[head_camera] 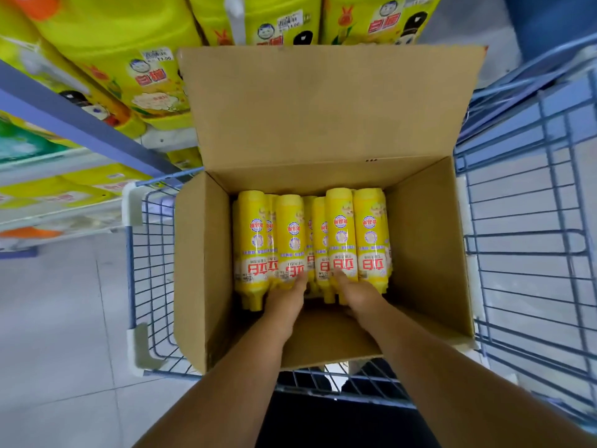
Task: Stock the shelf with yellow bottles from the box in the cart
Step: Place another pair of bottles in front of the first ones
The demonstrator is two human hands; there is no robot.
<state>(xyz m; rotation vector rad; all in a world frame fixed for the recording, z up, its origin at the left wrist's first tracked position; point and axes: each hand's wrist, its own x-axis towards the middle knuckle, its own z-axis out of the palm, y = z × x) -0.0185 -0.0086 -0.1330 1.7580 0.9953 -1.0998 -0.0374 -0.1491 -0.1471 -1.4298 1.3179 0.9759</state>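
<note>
Yellow bottles [310, 240] in box [426, 247], left hand [286, 297], right hand [357, 292] each gripping one.

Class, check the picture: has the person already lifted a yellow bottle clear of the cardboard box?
No: both the left hand and the right hand are down inside the cardboard box, on yellow bottles that lie there.

We count seven yellow bottles [339, 234], one cardboard box [426, 247], one blue wire cart [523, 240], our two hands [286, 297].
</note>
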